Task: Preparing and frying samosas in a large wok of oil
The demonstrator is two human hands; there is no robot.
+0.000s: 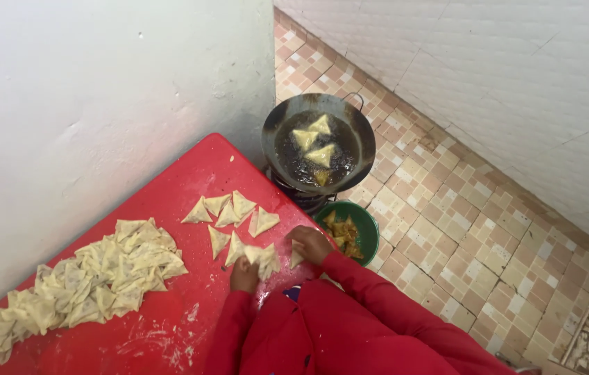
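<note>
- Left hand (243, 276) is low on the red table (169, 201), fingers curled around a raw samosa (264, 260) at the table edge.
- Right hand (310, 244) is bent at the wrist, pinching another small piece (296, 258) (its far side is hidden).
- A few shaped samosas (232, 212) lie just beyond, not fried yet; a long heap (100, 274) waits to the left.
- The green bowl (371, 229) holds some browned ones.
- Farthest, the pan (280, 118) has four frying in oil, so most work seems left.
</note>
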